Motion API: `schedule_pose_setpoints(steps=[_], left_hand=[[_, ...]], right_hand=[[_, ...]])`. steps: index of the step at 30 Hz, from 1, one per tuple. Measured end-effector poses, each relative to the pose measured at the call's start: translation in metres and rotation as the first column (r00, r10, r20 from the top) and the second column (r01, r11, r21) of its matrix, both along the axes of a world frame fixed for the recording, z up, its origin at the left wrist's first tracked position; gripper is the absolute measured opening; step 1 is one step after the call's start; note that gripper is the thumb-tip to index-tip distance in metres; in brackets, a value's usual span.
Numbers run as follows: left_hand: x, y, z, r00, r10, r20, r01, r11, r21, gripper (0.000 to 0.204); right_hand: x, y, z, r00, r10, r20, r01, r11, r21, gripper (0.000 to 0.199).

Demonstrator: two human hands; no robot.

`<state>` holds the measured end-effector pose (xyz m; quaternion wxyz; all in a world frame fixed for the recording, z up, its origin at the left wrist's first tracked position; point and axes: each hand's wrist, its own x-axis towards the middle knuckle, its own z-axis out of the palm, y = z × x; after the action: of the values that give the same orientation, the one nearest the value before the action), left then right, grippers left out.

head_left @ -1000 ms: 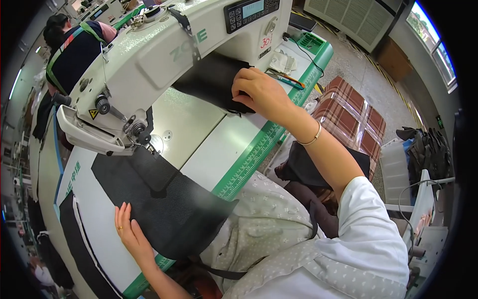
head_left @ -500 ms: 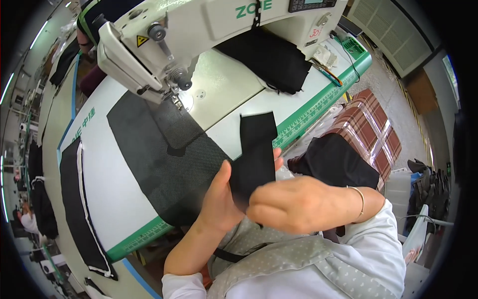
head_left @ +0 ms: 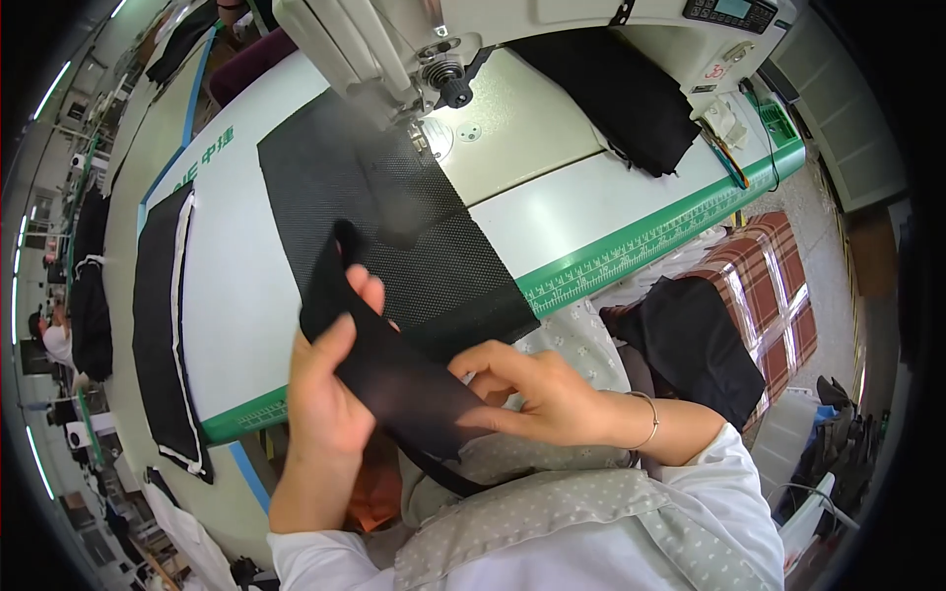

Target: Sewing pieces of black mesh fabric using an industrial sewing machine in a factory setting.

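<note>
Between my two hands, in front of the table's near edge, is a small black fabric piece, slanting down to the right. My left hand grips its left part, thumb on top and fingers behind. My right hand pinches its lower right end between thumb and fingers. Beyond them a larger black mesh fabric piece lies on the table, reaching under the needle area of the sewing machine. Its near end hangs over the table edge.
A black strip with white edging lies on the left of the white table. Black fabric sits under the machine arm, near tweezers or a similar slim tool. Right of the table, black cloth rests against a plaid bundle.
The small black piece has moved left and swung from upright to slanting. My left hand has shifted left with it; my right hand has opened from a fist-like fold into a pinch. The view has shifted.
</note>
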<state>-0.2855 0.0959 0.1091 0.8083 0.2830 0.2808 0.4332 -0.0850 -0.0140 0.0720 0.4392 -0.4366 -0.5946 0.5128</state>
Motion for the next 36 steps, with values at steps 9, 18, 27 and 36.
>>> schedule_pose_setpoints(steps=[9, 18, 27, 36], left_hand=[[0.028, 0.204, -0.027, 0.771, 0.094, -0.630, 0.290, 0.829, 0.479, 0.018], [-0.033, 0.084, -0.044, 0.547, 0.296, -0.783, 0.384, 0.741, 0.550, 0.015], [0.026, 0.201, -0.016, 0.300, 0.439, -0.847, 0.593, 0.610, 0.526, 0.026], [0.040, 0.228, -0.041, 0.350, 0.409, -0.843, 0.567, 0.624, 0.538, 0.017]], right_hand=[[0.013, 0.089, -0.004, 0.919, -0.316, 0.234, 0.180, 0.867, 0.464, 0.016], [0.008, 0.024, -0.010, 0.943, 0.320, 0.089, -0.329, 0.937, 0.120, 0.015], [-0.011, 0.080, 0.001, 0.993, -0.109, 0.038, 0.103, 0.987, 0.121, 0.024], [-0.006, 0.079, 0.000, 0.977, -0.160, 0.139, 0.142, 0.981, 0.134, 0.026]])
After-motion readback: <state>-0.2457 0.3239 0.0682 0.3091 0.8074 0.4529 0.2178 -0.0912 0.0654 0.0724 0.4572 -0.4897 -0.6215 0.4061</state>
